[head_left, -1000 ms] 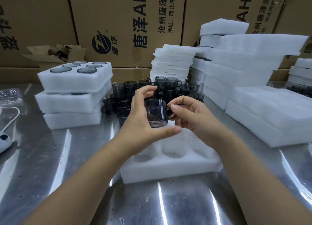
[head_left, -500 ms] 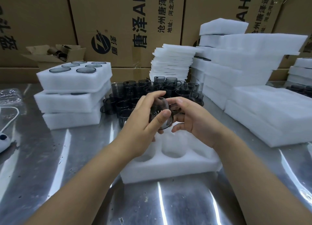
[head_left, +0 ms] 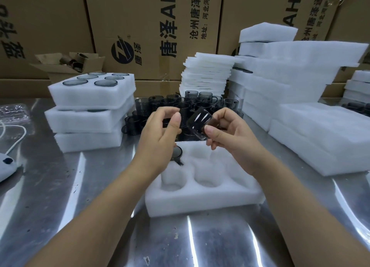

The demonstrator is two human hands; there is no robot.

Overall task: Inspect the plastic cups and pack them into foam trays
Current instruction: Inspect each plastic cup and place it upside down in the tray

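My right hand (head_left: 230, 134) pinches a smoky transparent plastic cup (head_left: 198, 124) by its handle side and holds it tilted above the back of a white foam tray (head_left: 200, 194). My left hand (head_left: 160, 140) hovers just left of the cup, with loosely curled fingers that hold nothing. Another dark cup (head_left: 177, 152) sits in the tray's back-left pocket, partly hidden by my left hand. The tray's other visible pockets are empty. Several loose dark cups (head_left: 172, 104) stand grouped behind the tray.
At the left stand stacked foam trays (head_left: 90, 98) with cups in them. Foam sheets (head_left: 208, 76) and thick foam blocks (head_left: 300, 110) are piled at the back and right. Cardboard boxes (head_left: 152, 26) line the rear. A white cable (head_left: 18, 134) lies at the far left on the steel table (head_left: 60, 196).
My left hand has let go of the cup and drawn slightly left. My right hand alone now holds the cup, tilted and shifted right.
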